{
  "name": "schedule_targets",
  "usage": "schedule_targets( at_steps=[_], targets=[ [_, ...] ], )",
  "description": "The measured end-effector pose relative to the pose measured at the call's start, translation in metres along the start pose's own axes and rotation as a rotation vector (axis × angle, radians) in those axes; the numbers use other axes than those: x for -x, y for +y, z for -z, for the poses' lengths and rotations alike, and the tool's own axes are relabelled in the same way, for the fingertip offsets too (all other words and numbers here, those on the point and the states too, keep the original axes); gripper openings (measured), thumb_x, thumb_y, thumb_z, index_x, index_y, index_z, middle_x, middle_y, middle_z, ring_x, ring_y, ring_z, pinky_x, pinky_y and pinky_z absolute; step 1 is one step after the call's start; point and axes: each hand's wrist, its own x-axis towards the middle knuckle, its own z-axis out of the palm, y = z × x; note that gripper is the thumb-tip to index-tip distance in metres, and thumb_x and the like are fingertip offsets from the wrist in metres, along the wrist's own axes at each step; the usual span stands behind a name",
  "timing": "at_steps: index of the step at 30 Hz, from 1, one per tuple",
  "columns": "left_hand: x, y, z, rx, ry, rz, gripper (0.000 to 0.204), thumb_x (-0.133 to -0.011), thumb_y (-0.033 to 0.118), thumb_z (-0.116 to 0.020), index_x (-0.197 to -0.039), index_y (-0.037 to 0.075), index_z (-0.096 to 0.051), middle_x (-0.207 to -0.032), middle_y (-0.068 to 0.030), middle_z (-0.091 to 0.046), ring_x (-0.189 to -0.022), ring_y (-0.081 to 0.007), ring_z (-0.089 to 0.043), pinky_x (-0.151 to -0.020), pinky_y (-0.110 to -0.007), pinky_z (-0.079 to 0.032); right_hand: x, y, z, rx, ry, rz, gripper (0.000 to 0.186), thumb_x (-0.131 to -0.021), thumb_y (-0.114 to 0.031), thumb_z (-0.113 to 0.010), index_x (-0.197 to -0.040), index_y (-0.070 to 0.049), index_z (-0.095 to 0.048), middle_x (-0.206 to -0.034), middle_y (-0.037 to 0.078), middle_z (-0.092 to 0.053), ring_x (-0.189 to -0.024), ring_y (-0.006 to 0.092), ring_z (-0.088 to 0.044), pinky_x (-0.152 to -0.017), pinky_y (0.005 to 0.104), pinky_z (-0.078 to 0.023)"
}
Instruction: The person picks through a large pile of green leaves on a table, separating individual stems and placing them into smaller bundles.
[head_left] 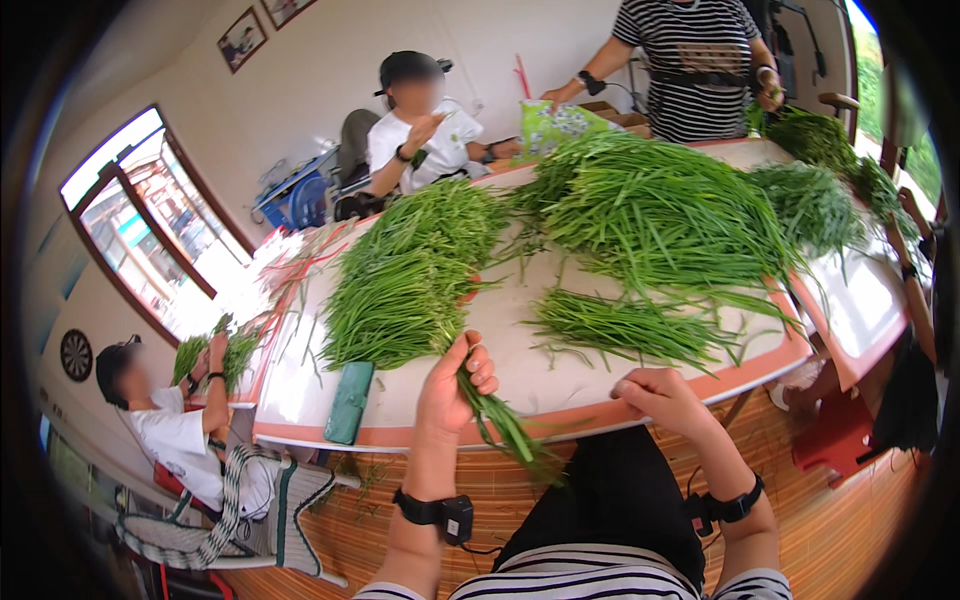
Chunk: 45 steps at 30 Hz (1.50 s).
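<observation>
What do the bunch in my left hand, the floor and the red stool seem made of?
Bunch: smooth plant leaves, green and drooping. Floor: wood or imitation, smooth, with grainlike stripes. Red stool: probably plastic, smooth and evenly coloured.

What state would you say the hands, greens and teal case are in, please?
Small green bunch: gripped, ends loose
Left hand: closed around that bunch
Right hand: curled shut, contents unclear
Left pile: lying in overlapping rows
Large heap: piled loosely
Front pile: low, spread out
Teal case: lying flat

The stalks [500, 415] are green, the case [349, 402] teal — the standing co-worker's shirt [690, 115] striped black-and-white.
</observation>
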Motion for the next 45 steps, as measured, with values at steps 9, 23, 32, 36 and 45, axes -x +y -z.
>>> schedule_targets(
  at_steps=[9,23,32,36,45],
  targets=[
    [-0.026,0.216,-0.072,-1.913,0.676,-0.493,0.036,-0.091,0.036,-0.045,-0.093,0.003,-0.059,-0.059,0.001,-0.045,-0.052,-0.0099,-0.044,-0.051,-0.024,-0.036,-0.003,0.016,0.01,-0.167,0.052,-0.117,0.023,-0.087,-0.018,-0.056,-0.086,0.004,-0.063,-0.058,0.001,-0.055,-0.053,0.006,-0.048,-0.048,0.0218,-0.039],
    [-0.143,0.182,0.08,-2.448,0.151,-0.622,0.019,-0.082,0.018,-0.059,-0.091,0.001,-0.057,-0.094,-0.0124,-0.052,-0.09,-0.0307,-0.05,-0.079,-0.038,-0.041,0.0,0.024,0.02,-0.16,0.07,-0.072,0.019,-0.082,-0.019,-0.064,-0.082,-0.001,-0.065,-0.06,0.006,-0.059,-0.053,0.0104,-0.054,-0.05,0.0221,-0.042],
    [-0.137,0.174,0.069,-2.368,0.333,-0.493,0.048,-0.07,0.042,-0.07,-0.1,0.006,-0.057,-0.102,-0.0105,-0.051,-0.1,-0.028,-0.049,-0.087,-0.038,-0.038,-0.003,0.022,0.02,-0.212,0.128,-0.051,0.021,-0.081,-0.019,-0.063,-0.078,0.001,-0.065,-0.059,0.005,-0.06,-0.053,0.0094,-0.055,-0.049,0.0216,-0.042],
    [-0.133,0.175,0.051,-2.411,0.381,-0.289,0.076,-0.065,0.053,-0.069,-0.124,0.01,-0.046,-0.123,-0.0138,-0.043,-0.117,-0.0321,-0.038,-0.099,-0.044,-0.026,0.0,0.03,0.022,-0.162,0.093,-0.041,0.018,-0.082,-0.018,-0.063,-0.08,0.0,-0.065,-0.058,0.004,-0.059,-0.052,0.0095,-0.054,-0.049,0.0218,-0.042],
    [-0.129,0.09,-0.014,-2.249,0.255,-0.647,0.029,-0.079,0.017,-0.062,-0.106,0.004,-0.058,-0.101,-0.0113,-0.058,-0.092,-0.0267,-0.056,-0.08,-0.036,-0.044,-0.002,0.028,0.019,-0.152,0.117,-0.04,0.018,-0.084,-0.018,-0.061,-0.083,-0.001,-0.064,-0.059,0.004,-0.056,-0.051,0.0087,-0.05,-0.049,0.0222,-0.04]
  ],
)
